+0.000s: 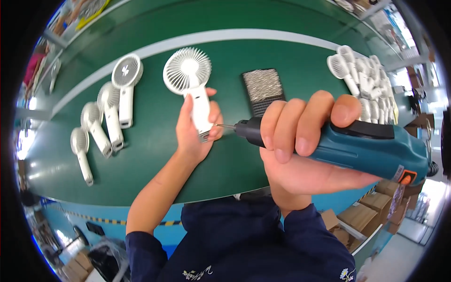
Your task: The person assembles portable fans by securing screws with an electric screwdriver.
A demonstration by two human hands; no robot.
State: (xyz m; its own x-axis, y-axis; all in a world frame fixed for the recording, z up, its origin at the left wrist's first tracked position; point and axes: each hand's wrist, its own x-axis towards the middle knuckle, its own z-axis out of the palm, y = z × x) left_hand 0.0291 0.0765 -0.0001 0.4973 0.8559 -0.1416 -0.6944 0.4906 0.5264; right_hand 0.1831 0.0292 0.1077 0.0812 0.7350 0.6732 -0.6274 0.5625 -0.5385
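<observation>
My left hand (pixel 196 134) is wrapped round the handle of a white handheld fan (pixel 201 110), its round grille tilted up and away from me. In my right hand (pixel 305 141) lies a teal electric screwdriver (pixel 366 149) with a black nose. Its thin metal bit points left and reaches the side of the fan's handle near the lower end; whether the tip sits in a screw I cannot tell. Just beyond the screwdriver's nose, a black tray (pixel 263 91) filled with small metal screws rests on the green table.
Several white handheld fans (pixel 110 113) lie in a row on the left of the green table (pixel 150 155). A pile of similar fans (pixel 369 80) stands at the right edge. Cardboard boxes (pixel 366 211) are on the floor below right.
</observation>
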